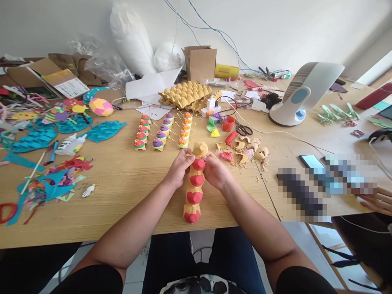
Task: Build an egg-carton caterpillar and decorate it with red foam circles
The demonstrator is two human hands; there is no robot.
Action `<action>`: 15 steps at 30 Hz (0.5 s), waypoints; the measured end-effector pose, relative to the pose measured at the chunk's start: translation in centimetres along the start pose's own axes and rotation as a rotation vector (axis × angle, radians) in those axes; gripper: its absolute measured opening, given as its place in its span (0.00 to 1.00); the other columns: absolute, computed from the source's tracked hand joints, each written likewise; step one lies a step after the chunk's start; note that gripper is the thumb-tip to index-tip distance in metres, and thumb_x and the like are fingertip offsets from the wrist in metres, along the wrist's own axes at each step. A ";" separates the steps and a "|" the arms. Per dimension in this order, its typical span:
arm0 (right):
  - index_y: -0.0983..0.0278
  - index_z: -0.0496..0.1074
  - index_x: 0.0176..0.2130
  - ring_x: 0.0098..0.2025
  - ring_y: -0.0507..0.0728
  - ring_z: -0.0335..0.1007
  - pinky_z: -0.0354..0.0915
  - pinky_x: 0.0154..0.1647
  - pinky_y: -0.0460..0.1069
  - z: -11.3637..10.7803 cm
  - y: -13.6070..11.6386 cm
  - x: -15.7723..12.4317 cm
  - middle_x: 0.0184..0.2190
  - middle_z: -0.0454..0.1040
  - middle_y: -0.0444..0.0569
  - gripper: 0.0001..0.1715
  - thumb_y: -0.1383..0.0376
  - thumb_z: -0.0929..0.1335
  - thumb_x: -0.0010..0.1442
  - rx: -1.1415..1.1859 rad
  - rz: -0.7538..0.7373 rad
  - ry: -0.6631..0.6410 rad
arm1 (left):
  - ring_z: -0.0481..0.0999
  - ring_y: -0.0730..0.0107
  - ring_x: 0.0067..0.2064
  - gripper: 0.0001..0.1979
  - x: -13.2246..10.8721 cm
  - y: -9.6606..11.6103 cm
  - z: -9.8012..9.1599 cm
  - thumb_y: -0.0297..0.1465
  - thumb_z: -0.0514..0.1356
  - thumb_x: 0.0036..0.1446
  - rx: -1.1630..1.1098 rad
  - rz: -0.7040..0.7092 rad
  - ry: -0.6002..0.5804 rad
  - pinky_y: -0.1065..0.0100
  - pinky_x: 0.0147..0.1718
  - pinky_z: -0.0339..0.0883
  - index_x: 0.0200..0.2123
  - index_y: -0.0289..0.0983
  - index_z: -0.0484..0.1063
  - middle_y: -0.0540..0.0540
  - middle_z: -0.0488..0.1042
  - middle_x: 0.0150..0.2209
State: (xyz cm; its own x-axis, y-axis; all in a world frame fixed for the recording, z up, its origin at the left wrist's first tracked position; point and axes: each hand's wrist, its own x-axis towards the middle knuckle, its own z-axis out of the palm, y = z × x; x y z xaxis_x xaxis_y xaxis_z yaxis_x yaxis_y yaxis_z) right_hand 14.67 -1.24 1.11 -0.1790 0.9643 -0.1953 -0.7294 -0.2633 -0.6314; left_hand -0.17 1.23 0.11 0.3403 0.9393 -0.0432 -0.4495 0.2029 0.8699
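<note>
Between my two hands is a tan egg-carton strip with red clay-like patches on its bumps; the far bump is plain tan. My left hand grips the strip's far end from the left, thumb near the topmost red patch. My right hand holds the same end from the other side, fingers bent against it. The strip's near end points toward the table's front edge. Beyond my hands stand three decorated carton strips: a red one, a purple one and an orange one, with pins sticking out.
Right of my hands lie carton scraps, a red clay lump, black scissors and a red cup. Farther back are stacked egg trays and a white fan. Coloured scraps cover the left; another person's hand rests at right.
</note>
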 end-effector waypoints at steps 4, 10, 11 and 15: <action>0.58 0.64 0.33 0.36 0.54 0.73 0.68 0.41 0.49 0.1 0.2 0.0 0.32 0.77 0.39 0.17 0.67 0.76 0.52 -0.003 0.001 -0.005 | 0.75 0.74 0.30 0.25 0.0 0.0 0.3 0.35 0.75 0.47 -0.026 -0.020 0.032 0.70 0.32 0.65 0.38 0.40 0.62 0.53 0.77 0.34; 0.58 0.65 0.36 0.37 0.54 0.74 0.69 0.42 0.49 0.2 0.4 -0.1 0.35 0.78 0.39 0.21 0.68 0.77 0.50 0.005 -0.002 0.000 | 0.74 0.75 0.30 0.23 0.1 0.1 0.3 0.31 0.75 0.44 -0.048 -0.057 0.057 0.71 0.32 0.65 0.35 0.39 0.63 0.54 0.76 0.31; 0.58 0.65 0.37 0.36 0.53 0.73 0.69 0.41 0.49 0.2 0.4 -0.1 0.35 0.78 0.39 0.21 0.69 0.78 0.49 0.005 -0.003 0.004 | 0.74 0.75 0.30 0.22 0.1 0.1 0.2 0.31 0.74 0.44 -0.049 -0.068 0.059 0.71 0.32 0.65 0.35 0.38 0.64 0.54 0.76 0.31; 0.58 0.64 0.37 0.35 0.53 0.73 0.69 0.40 0.48 0.1 0.7 -0.1 0.34 0.78 0.40 0.23 0.69 0.78 0.49 0.013 0.000 0.012 | 0.74 0.74 0.30 0.19 0.1 0.1 0.1 0.31 0.73 0.45 -0.063 -0.122 0.062 0.70 0.32 0.66 0.36 0.38 0.66 0.53 0.76 0.30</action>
State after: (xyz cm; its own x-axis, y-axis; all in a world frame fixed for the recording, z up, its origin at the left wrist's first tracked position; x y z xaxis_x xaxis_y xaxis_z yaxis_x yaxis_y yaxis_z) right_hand 14.09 -1.50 0.80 -0.1709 0.9639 -0.2043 -0.7378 -0.2626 -0.6218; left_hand -0.10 1.29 0.25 0.3452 0.9214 -0.1785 -0.4594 0.3317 0.8240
